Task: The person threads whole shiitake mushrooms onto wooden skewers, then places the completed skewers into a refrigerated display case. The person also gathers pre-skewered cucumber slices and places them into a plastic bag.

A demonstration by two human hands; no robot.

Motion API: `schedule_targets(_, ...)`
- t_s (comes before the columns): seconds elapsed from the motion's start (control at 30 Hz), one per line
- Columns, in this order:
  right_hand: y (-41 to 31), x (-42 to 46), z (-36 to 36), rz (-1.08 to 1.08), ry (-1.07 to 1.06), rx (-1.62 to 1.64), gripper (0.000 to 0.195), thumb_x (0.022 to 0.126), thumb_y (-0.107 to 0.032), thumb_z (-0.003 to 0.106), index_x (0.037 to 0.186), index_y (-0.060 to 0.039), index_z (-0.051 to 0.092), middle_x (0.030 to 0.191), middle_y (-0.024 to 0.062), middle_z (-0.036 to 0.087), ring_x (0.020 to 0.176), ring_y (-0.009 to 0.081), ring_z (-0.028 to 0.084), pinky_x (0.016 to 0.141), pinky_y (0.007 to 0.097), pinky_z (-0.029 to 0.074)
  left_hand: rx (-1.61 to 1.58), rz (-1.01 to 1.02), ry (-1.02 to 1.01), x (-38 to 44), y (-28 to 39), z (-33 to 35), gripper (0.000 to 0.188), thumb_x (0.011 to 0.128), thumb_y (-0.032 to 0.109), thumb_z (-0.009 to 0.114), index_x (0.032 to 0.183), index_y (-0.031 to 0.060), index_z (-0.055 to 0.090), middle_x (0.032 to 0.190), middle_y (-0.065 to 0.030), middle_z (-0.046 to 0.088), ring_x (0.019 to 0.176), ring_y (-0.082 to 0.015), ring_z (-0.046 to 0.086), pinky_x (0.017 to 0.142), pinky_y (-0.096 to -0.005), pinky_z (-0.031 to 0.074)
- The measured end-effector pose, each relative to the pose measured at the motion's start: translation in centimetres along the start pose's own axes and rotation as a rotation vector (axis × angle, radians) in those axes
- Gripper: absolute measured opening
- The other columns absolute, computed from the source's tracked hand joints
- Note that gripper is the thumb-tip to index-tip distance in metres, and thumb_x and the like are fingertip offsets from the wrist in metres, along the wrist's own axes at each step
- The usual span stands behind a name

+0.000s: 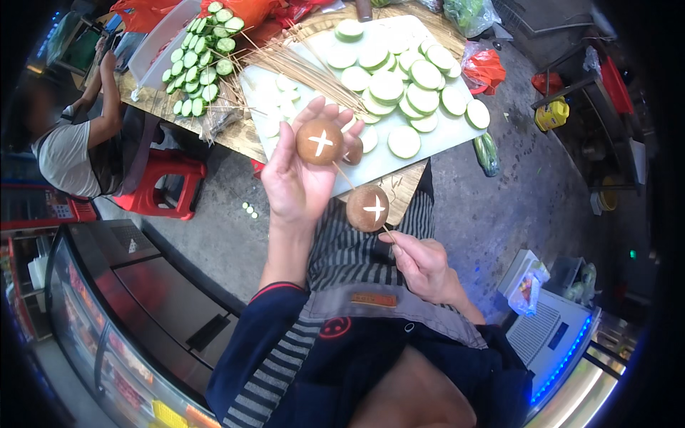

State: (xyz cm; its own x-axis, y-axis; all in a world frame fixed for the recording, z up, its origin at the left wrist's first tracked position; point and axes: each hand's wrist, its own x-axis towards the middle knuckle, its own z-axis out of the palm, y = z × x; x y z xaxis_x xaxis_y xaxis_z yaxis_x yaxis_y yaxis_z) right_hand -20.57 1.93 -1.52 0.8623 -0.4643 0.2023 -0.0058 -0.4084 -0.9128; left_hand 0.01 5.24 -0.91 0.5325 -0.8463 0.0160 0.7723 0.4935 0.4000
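My left hand (302, 187), palm up, holds a brown shiitake mushroom cap (316, 150) with a white cross cut into its top. Another mushroom (354, 152) shows partly behind the fingers of that hand. Between thumb and fingers, my right hand (428, 265) grips the lower end of a thin bamboo skewer (344, 175). A second cross-cut mushroom cap (359, 214) is threaded on it. The skewer's upper end meets the edge of the cap in my left hand; how deep it goes is hidden. Beyond my hands is a white cutting board (444, 131) bearing pale green vegetable slices (404, 142).
Loose bamboo skewers (305, 64) lie across the board. Skewered cucumber slices (198, 59) are heaped at the table's left, beside a plastic tub (155, 53). A person (75, 144) sits on a red stool (160, 182). A glass display case (118, 342) stands at lower left.
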Motion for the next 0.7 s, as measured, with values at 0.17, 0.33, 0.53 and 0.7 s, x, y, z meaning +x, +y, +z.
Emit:
schedule_targets(0.17,0.5,0.1,0.1,-0.092,-0.002,-0.082,0.025,0.075,0.008,0.051,0.1,0.0082,0.052,0.055,0.0113,0.05,0.044,0.0212,0.053,0.04,0.0289,0.038,0.013,-0.143,-0.108,0.6,0.4,0.2,0.062,0.09,0.05,0.023,0.112,-0.0043,0.043,0.096,-0.0181,0.054,0.091,-0.0306,0.053,0.078,-0.0437,0.044)
schedule_targets(0.33,0.3,0.0,0.4,-0.144,0.041,-0.151,0.029,0.073,0.01,0.05,0.102,0.0107,0.05,0.057,0.0117,0.05,0.044,0.022,0.053,0.04,0.0294,0.039,-0.061,-0.141,-0.053,0.8,-0.3,-0.4,0.059,0.089,0.052,0.022,0.097,0.0002,0.049,0.083,-0.013,0.054,0.074,-0.024,0.052,0.066,-0.0365,0.045)
schedule_targets(0.53,-0.1,-0.2,0.2,-0.155,0.013,-0.188,0.029,0.072,0.011,0.049,0.101,0.013,0.05,0.062,0.0131,0.053,0.046,0.0225,0.053,0.042,0.0298,0.04,0.006,-0.108,-0.059,0.2,-0.5,0.8,0.059,0.089,0.054,0.018,0.09,0.0026,0.049,0.077,-0.0092,0.049,0.07,-0.0218,0.049,0.064,-0.0361,0.043)
schedule_targets(0.7,-0.2,-0.3,0.3,-0.21,0.054,-0.188,0.028,0.07,0.011,0.048,0.098,0.0149,0.051,0.072,0.0177,0.06,0.049,0.0237,0.057,0.044,0.0296,0.043,0.102,-0.042,-0.064,-0.5,-0.7,1.7,0.059,0.089,0.053,0.017,0.09,0.0022,0.046,0.077,-0.0083,0.046,0.069,-0.0208,0.046,0.064,-0.0353,0.042)
